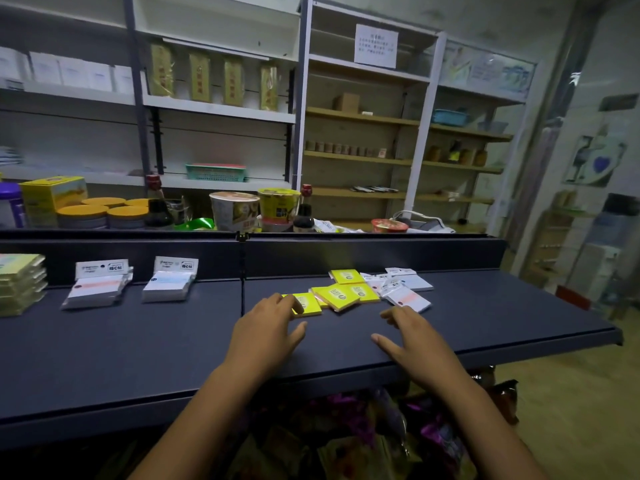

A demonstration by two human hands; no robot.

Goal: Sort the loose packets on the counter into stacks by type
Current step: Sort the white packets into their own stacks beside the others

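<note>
Now the left hand (268, 320) is spreading onto a yellow packet (308, 304) mid-counter (138, 358), best pinched singly; the right hand (412, 336) is hovering, fingers spread.

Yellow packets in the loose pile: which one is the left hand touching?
The leftmost yellow packet; the left hand's fingertips rest on it, the others lie untouched to its right.

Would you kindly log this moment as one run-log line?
left hand: fingers on yellow packet | right hand: open, near white packet | stacks: left on counter
</note>
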